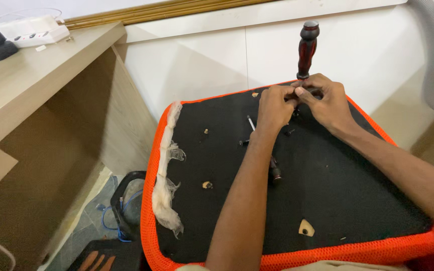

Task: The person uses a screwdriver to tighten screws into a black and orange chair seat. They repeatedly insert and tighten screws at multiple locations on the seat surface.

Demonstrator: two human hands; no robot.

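**Screwdriver upright, slip risk at the tip**

Left hand [273, 106] and right hand [327, 103] pinch together at the base of the red-black screwdriver [307, 50], upright on the seat underside [327, 200]. Judgement: the tip may slip; loose screws [289, 132] nearby may roll off.

Open black panel, crowded far edge

Both hands [302, 103] and the upright screwdriver [307, 47] block the far edge; small loose parts [287, 131], perhaps screws, lie nearby; the near panel [357, 190] lies open.

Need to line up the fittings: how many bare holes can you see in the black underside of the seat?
4 holes: near the far edge, left of centre, lower left, near the front. The hands and forearms may hide others.
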